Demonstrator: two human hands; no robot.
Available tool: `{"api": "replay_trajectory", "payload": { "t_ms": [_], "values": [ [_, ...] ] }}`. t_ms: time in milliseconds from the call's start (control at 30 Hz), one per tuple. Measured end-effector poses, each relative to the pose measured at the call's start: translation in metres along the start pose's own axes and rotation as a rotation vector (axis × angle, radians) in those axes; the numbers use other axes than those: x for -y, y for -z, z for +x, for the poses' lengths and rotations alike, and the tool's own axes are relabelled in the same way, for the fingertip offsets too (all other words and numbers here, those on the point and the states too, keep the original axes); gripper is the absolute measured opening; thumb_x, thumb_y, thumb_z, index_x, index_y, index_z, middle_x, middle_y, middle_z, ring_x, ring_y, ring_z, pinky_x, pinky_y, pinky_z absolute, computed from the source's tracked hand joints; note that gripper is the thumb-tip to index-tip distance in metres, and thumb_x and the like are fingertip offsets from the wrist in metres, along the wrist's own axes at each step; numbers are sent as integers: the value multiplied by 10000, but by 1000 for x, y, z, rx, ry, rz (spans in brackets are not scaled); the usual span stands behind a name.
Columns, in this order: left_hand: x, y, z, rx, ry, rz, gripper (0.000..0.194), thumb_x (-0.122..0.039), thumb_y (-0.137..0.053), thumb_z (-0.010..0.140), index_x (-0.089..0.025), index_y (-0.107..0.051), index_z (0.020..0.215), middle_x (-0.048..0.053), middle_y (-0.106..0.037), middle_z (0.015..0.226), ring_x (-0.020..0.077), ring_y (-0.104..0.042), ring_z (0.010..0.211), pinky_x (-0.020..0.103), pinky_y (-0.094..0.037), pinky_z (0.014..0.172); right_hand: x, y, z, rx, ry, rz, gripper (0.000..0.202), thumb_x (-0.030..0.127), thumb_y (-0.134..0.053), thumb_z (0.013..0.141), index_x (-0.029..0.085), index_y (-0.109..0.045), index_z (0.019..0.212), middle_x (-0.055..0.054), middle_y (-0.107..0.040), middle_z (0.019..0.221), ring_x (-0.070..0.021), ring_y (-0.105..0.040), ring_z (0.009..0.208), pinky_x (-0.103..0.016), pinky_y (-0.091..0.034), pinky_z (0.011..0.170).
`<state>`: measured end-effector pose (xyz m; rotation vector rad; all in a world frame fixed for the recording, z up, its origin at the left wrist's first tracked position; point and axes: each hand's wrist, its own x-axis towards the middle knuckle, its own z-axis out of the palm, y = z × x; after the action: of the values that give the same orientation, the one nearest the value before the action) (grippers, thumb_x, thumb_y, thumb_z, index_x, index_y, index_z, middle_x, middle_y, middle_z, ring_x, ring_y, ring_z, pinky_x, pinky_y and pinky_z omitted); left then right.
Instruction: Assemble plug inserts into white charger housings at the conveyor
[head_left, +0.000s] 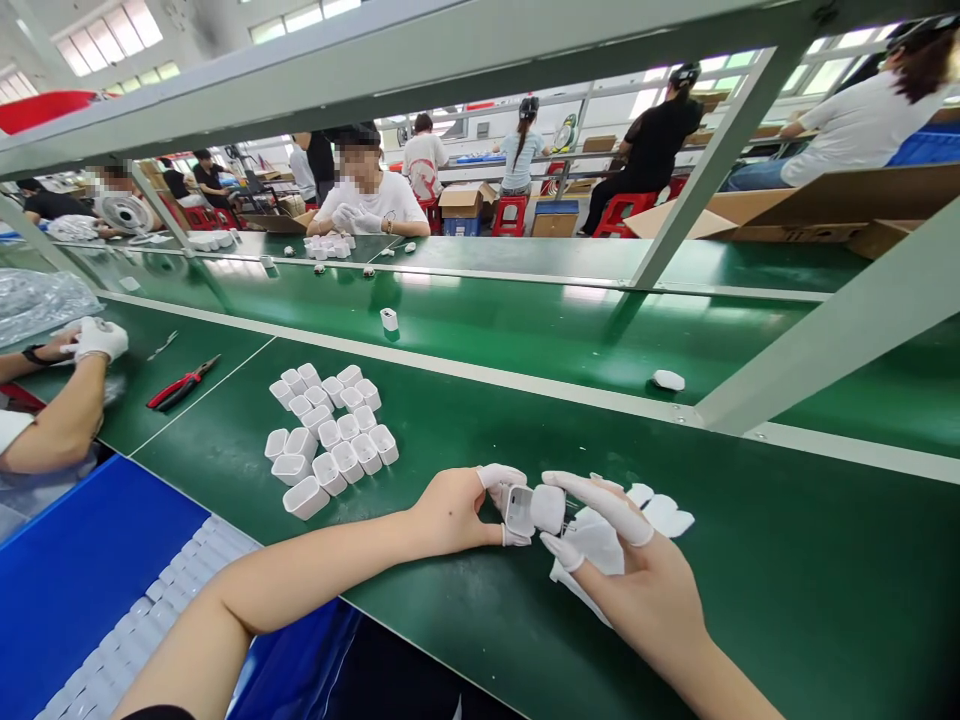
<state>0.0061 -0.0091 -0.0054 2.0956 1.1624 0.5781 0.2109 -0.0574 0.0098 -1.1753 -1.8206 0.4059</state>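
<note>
My left hand (457, 510), with white finger cots on the fingertips, is closed on a small white plastic housing (519, 512) whose open side faces right. In my right hand (645, 570), also in finger cots, a white rounded cap (548, 509) is pinched between thumb and fingers, its edge close against the housing; whether the two touch I cannot tell. Thin metal prongs show beside the cap. Under the right hand lie flat white pieces (667, 514), partly hidden by the fingers. Several open white housings (347, 461) stand grouped on the green bench, left of my hands.
Red-handled pliers (182, 385) lie near a co-worker's gloved hand (101, 340) at left. A blue bin (97, 525) with rows of white parts sits below the bench edge. White parts (388, 320) rest on the green belt (480, 335). A slanted metal post (817, 350) rises at right.
</note>
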Motion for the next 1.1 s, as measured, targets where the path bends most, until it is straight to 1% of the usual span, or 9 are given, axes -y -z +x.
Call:
{"api": "replay_trajectory", "payload": {
  "t_ms": [100,233,433,600,733,867,1033,1100],
  "values": [
    [-2,2,-1,-12,-6,2,581,-494,-754,671,-260,-580,1173,-70,-464,647,90,-411,572,208,-331,553,0,-2,0,65,85,-22,395,274,-618,858,347,-539,1238,-26,-633,1163,-251,-604,1092,-390,-524,907],
    [-4,5,-1,-37,-15,13,567,-497,-760,658,-251,-599,1144,-82,-406,597,88,-399,546,209,-302,531,2,-1,0,82,133,-26,421,238,-608,860,353,-520,1255,-29,-623,1171,-240,-622,1056,-371,-545,882],
    [-3,7,-1,-54,-68,44,512,-460,-764,666,-251,-617,1110,-74,-497,628,93,-447,567,221,-365,605,1,-2,-2,67,157,-31,421,224,-609,856,348,-526,1249,-25,-621,1154,-220,-626,1031,-337,-554,871],
    [-3,6,-1,-51,-56,119,527,-456,-768,658,-255,-613,1120,-66,-548,637,119,-514,608,258,-396,692,1,-4,-1,75,229,-68,446,199,-595,865,323,-498,1282,-51,-619,1137,-223,-628,1022,-345,-557,870],
    [-3,6,0,-44,-59,151,510,-448,-768,660,-267,-618,1112,-62,-570,643,130,-540,628,279,-399,747,2,-4,0,80,270,-90,450,198,-594,867,313,-488,1288,-69,-623,1119,-238,-639,1004,-363,-572,844],
    [-5,6,-1,-47,-92,151,450,-437,-760,666,-263,-631,1061,-67,-575,629,120,-535,598,284,-388,755,2,-6,-1,41,266,-82,442,198,-600,857,303,-497,1274,-75,-625,1123,-244,-649,994,-371,-584,818],
    [-6,6,-3,-47,-108,153,540,-411,-764,656,-265,-602,1150,-58,-600,663,130,-554,619,294,-387,785,0,-10,-1,33,273,-88,474,192,-603,848,307,-495,1295,-71,-638,1111,-247,-659,975,-369,-587,806],
    [-6,6,-3,-34,-102,157,546,-406,-764,654,-265,-601,1155,-57,-602,666,133,-560,629,296,-386,792,0,-10,-1,40,278,-94,472,191,-606,848,306,-501,1293,-70,-640,1112,-248,-658,980,-370,-584,816]
  ]
}}
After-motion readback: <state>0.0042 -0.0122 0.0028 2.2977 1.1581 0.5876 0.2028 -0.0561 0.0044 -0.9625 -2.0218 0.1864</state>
